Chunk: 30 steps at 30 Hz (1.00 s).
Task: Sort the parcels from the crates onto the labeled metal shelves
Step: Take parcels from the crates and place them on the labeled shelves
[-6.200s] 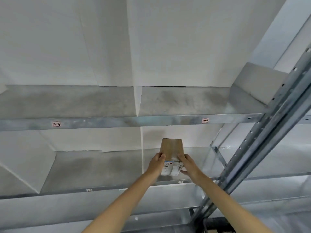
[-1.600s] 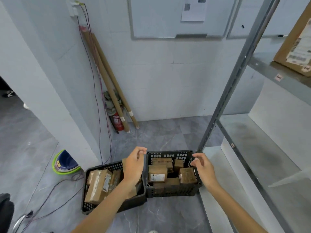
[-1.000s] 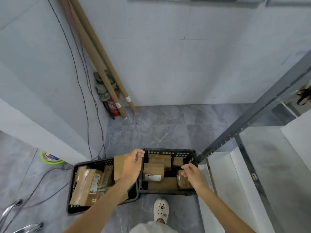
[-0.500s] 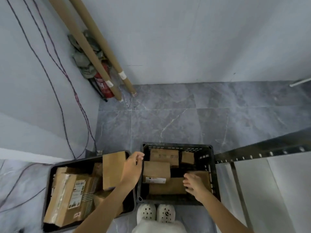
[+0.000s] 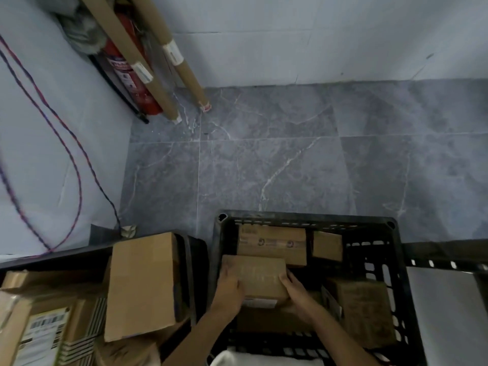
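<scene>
I look straight down into a black plastic crate [image 5: 396, 260] on the floor with several brown cardboard parcels in it. My left hand [image 5: 228, 285] and my right hand [image 5: 297, 289] grip the two sides of one small brown parcel [image 5: 260, 277] near the crate's left wall. Its white label shows at the near edge. A longer parcel [image 5: 272, 243] and a small square one [image 5: 327, 245] lie behind it, and another parcel [image 5: 361, 313] sits at the right. A second black crate [image 5: 192, 249] at the left holds larger boxes, one tall box [image 5: 142, 283] standing up.
The metal shelf post [image 5: 446, 256] and a pale shelf board [image 5: 446, 313] are at the right. Two cardboard tubes [image 5: 169, 64] and a red fire extinguisher [image 5: 129, 80] lean in the corner. Cables [image 5: 71, 157] hang down the left wall. Grey tiled floor [image 5: 290, 159] lies beyond the crates.
I have bent lower over the crates. Both hands went down into the right crate and closed on the sides of the small parcel, which the left hand was only hovering near before.
</scene>
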Tool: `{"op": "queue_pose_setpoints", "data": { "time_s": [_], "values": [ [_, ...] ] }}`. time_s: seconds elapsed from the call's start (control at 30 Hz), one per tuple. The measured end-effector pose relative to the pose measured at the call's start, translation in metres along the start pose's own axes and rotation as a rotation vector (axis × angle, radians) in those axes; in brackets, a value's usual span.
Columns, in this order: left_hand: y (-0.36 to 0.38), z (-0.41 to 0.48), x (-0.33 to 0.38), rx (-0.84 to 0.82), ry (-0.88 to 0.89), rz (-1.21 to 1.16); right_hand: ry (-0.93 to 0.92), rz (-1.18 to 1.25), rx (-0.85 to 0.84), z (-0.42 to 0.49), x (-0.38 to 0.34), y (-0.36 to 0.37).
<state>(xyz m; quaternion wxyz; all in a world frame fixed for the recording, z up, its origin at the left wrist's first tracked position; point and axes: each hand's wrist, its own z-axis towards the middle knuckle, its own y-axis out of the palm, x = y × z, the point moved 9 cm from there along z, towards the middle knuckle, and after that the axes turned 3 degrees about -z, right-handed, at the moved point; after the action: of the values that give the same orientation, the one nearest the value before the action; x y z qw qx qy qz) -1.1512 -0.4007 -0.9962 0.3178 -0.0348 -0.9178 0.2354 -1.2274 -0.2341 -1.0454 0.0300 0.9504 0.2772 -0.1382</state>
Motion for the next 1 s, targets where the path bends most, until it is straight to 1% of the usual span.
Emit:
{"op": "queue_pose_setpoints", "data": {
  "time_s": [0.07,0.13,0.2,0.27,0.33,0.37,0.43,0.47,0.53,0.6,0.67,0.7,0.77,0.87,0.97,1.0],
  "values": [
    [0.007,0.0,-0.004,0.065,-0.091,-0.04,-0.026,0.058,-0.039,0.0,0.002,0.002],
    [0.008,-0.008,0.002,0.09,-0.159,-0.02,-0.036,0.093,-0.045,-0.007,0.006,0.001],
    [0.006,-0.015,0.01,0.077,-0.222,-0.04,-0.053,0.131,-0.046,-0.018,0.005,0.001],
    [0.004,-0.019,0.013,0.053,-0.271,-0.133,-0.089,0.165,-0.03,-0.039,-0.004,-0.001],
    [-0.004,-0.03,0.021,0.053,-0.322,-0.305,-0.134,0.236,0.019,-0.062,-0.016,-0.013],
    [-0.008,-0.041,0.029,0.028,-0.347,-0.338,-0.142,0.275,0.039,-0.075,-0.021,-0.019],
    [-0.01,-0.069,0.054,-0.092,-0.36,-0.309,-0.135,0.296,0.002,-0.1,-0.028,-0.019],
    [-0.009,-0.082,0.066,-0.165,-0.357,-0.305,-0.136,0.272,-0.036,-0.109,-0.031,-0.013],
    [-0.01,-0.092,0.078,-0.233,-0.343,-0.307,-0.164,0.148,-0.095,-0.116,-0.039,-0.001],
    [-0.016,-0.084,0.072,-0.182,-0.31,-0.263,-0.158,-0.02,-0.06,-0.11,-0.041,0.001],
    [-0.015,-0.078,0.059,-0.147,-0.314,-0.257,-0.1,-0.169,-0.021,-0.094,-0.033,-0.003],
    [-0.012,-0.073,0.05,-0.14,-0.309,-0.261,-0.057,-0.193,0.0,-0.086,-0.029,-0.005],
    [-0.008,-0.067,0.033,-0.132,-0.298,-0.241,-0.018,-0.189,0.038,-0.069,-0.021,-0.007],
    [-0.002,-0.053,0.008,-0.055,-0.272,-0.183,0.024,-0.136,0.073,-0.048,-0.001,-0.003],
    [0.003,-0.046,-0.008,0.013,-0.258,-0.064,0.023,-0.037,0.112,-0.029,0.022,-0.001],
    [0.002,-0.044,-0.011,0.043,-0.258,-0.035,0.016,-0.007,0.098,-0.028,0.025,0.0]
  ]
}}
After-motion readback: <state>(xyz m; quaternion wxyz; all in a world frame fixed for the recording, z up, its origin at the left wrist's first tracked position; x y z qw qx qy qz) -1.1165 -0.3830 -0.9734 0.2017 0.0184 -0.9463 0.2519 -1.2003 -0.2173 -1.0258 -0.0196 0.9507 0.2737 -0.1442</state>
